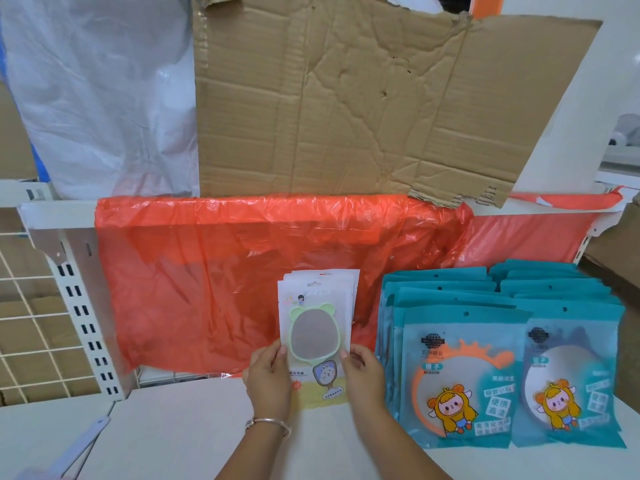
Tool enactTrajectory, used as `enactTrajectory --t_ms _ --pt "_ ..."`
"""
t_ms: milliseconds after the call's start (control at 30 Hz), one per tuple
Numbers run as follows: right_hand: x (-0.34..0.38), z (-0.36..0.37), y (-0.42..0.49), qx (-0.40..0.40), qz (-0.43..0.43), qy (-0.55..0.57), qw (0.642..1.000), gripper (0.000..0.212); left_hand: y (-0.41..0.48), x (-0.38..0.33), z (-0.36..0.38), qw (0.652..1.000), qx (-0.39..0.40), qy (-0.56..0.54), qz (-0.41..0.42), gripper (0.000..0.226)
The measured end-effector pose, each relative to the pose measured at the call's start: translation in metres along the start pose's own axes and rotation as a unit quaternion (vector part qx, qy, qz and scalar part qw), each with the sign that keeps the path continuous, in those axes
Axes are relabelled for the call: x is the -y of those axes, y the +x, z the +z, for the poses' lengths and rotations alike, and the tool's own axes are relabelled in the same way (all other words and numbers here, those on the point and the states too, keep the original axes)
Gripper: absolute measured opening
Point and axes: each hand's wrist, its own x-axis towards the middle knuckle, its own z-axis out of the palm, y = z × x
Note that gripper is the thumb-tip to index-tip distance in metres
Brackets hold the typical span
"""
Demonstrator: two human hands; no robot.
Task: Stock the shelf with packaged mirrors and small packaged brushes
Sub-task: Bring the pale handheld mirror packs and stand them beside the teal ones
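A small stack of white packaged mirrors (pixel 317 320) with a green bear-eared frame stands upright on the white shelf (pixel 173 427), leaning toward the orange plastic. My left hand (pixel 268 379) grips the stack's left edge and my right hand (pixel 362 375) grips its right edge, thumbs on the front. To the right stand two rows of teal packaged mirrors (pixel 460 375) (pixel 568 382) with a yellow cartoon figure, several deep. No brushes are visible.
An orange plastic sheet (pixel 225 271) hangs from the upper shelf's edge behind the goods. Flattened cardboard (pixel 363 105) stands above it, with a white plastic sheet (pixel 97 91) at the left. A white slotted upright (pixel 83 317) and wire grid (pixel 27 306) are at the left.
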Motion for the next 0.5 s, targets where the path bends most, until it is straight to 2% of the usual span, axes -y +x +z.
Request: enactTrajectory --t_ms 133,333,500 --pt "0.0 0.004 0.004 -0.035 0.005 0.035 0.999 0.015 0.0 0.0 0.008 0.998 -0.006 0.057 0.019 0.027" --pt "0.006 0.008 0.006 -0.016 0.033 0.02 0.999 0.048 -0.004 0.002 0.008 0.993 -0.005 0.119 -0.021 0.034" --pt "0.001 0.016 0.01 0.02 0.069 0.004 0.997 0.037 0.0 0.0 0.013 0.996 0.016 0.09 -0.006 0.033"
